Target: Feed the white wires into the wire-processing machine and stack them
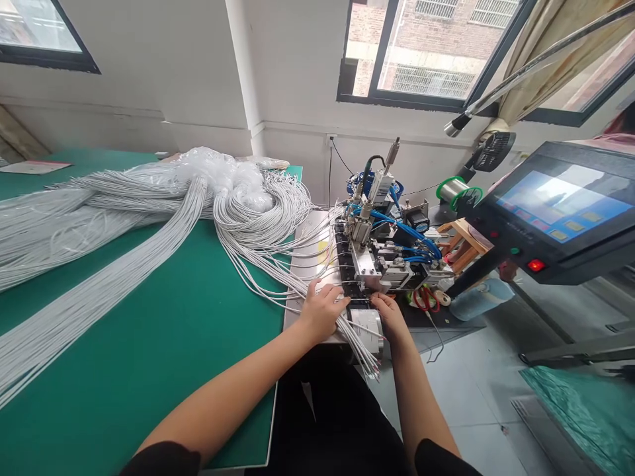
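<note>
My left hand (322, 311) is closed over a white cable at the front of the machine, thumb and fingertips at the black fixture strip (346, 254). A bundle of white cables (360, 350) runs beneath that hand, its stripped ends hanging over the front edge. My right hand (389, 314) pinches at the tip of the same cable, on the fixture's right side; the small end is mostly hidden by the fingers. Several single cables lie across the strip farther back. Just beyond my hands stands the wiring machine (364, 261), with metal cylinders and blue air hoses.
Coiled white cables (262, 218) and plastic-wrapped bundles lie on the green table (223, 330) at left. On the right are a touchscreen (565, 201) on a post, a solder wire spool (454, 193), a water bottle (481, 299) and red-handled pliers (430, 301).
</note>
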`<state>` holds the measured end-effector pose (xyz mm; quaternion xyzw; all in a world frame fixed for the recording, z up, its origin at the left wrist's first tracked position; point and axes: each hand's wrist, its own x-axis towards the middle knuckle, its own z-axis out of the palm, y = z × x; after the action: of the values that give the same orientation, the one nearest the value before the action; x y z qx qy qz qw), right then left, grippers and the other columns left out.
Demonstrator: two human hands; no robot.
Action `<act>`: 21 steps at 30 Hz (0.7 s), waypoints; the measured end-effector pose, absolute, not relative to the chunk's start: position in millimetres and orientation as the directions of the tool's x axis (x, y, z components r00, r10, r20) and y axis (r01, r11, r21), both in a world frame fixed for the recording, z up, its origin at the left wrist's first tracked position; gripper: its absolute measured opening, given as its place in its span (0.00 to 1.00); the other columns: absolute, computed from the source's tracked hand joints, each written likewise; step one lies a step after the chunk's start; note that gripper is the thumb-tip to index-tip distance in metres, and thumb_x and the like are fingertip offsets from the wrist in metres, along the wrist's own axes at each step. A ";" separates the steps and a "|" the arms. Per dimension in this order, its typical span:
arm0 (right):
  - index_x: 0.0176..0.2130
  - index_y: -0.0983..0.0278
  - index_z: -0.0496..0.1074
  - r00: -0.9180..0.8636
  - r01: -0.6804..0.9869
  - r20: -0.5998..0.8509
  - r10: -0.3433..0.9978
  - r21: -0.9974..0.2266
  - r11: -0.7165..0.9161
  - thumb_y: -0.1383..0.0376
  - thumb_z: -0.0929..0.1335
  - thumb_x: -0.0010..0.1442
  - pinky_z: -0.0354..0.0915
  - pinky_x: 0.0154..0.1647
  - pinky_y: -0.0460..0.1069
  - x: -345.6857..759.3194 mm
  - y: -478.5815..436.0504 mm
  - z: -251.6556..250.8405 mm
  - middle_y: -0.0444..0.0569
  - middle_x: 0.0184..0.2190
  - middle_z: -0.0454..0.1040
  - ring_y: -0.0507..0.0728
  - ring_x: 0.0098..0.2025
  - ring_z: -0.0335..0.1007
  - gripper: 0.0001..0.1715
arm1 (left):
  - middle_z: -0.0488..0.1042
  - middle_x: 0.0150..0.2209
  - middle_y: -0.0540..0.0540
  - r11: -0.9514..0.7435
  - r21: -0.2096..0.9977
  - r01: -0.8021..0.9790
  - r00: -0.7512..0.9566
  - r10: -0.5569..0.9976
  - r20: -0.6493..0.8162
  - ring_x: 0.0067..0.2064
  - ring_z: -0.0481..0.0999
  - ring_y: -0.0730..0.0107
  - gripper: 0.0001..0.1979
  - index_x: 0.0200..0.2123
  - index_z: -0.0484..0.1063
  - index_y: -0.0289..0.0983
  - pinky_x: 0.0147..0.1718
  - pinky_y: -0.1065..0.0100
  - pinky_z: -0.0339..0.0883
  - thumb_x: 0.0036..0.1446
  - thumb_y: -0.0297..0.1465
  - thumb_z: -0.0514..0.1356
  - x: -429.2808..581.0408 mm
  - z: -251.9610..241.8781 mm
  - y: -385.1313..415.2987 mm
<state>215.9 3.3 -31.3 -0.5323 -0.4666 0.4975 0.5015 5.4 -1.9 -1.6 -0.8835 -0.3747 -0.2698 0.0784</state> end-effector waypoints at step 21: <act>0.33 0.63 0.77 -0.339 0.537 -0.016 0.941 -0.824 0.180 0.52 0.66 0.59 0.60 0.26 0.47 251.7 -70.0 37.8 0.47 0.28 0.74 0.54 0.28 0.65 0.19 | 0.74 0.48 0.45 -0.734 0.032 0.678 0.585 0.565 0.582 0.49 0.71 0.61 0.26 0.49 0.71 0.42 0.57 0.49 0.46 0.48 0.17 0.52 3.4 2.7 -3.8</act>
<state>251.7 -70.0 37.8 -0.5118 -0.7221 0.3848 0.2620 3.4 -3.8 2.7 -0.8847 -0.3513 -0.2904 0.0975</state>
